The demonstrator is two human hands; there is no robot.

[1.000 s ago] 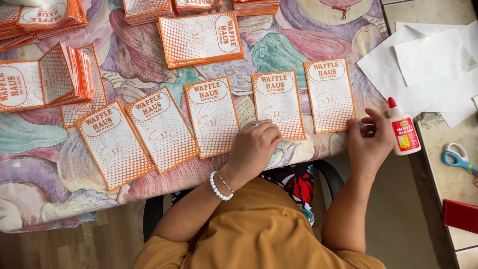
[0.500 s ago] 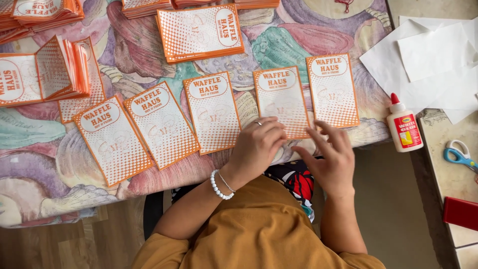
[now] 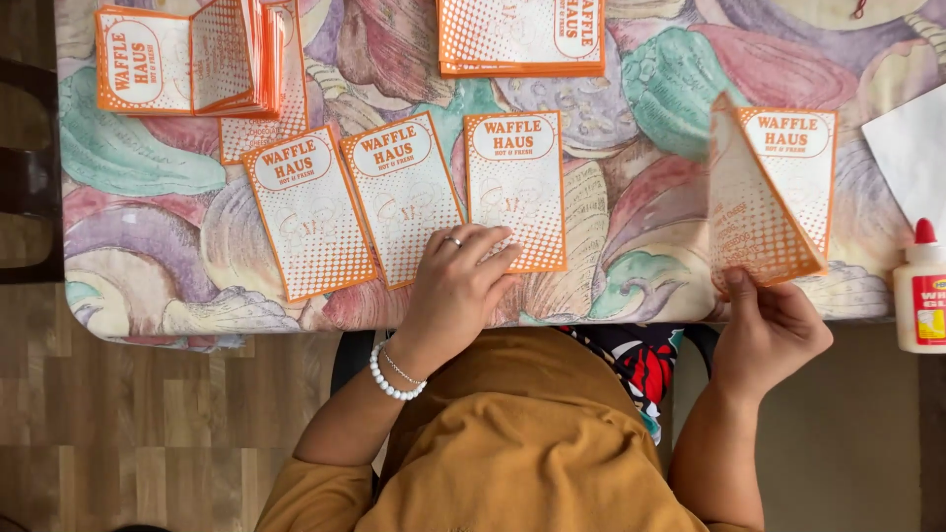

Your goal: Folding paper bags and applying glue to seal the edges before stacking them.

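Three orange-and-white printed cards lie in a row near the table's front edge: one at the left (image 3: 307, 212), one in the middle (image 3: 402, 192), one at the right (image 3: 517, 187). My left hand (image 3: 463, 286) rests flat across the lower corners of the middle and right cards, fingers spread, a ring on one finger and a pearl bracelet at the wrist. My right hand (image 3: 774, 330) pinches the bottom edge of a fourth card (image 3: 751, 212) and holds it tilted up off the table. That card partly covers a fifth card (image 3: 800, 163) lying flat beneath it.
A stack of the same cards (image 3: 522, 34) lies at the back centre, and a fanned pile (image 3: 187, 59) at the back left. A white glue bottle with a red cap (image 3: 921, 296) stands at the right edge, near white paper (image 3: 912, 148). The table has a colourful patterned cloth (image 3: 641, 108).
My right hand left the glue bottle, came over to the row of cards, took hold of one and lifted it to the right. My left hand stayed on the cards.
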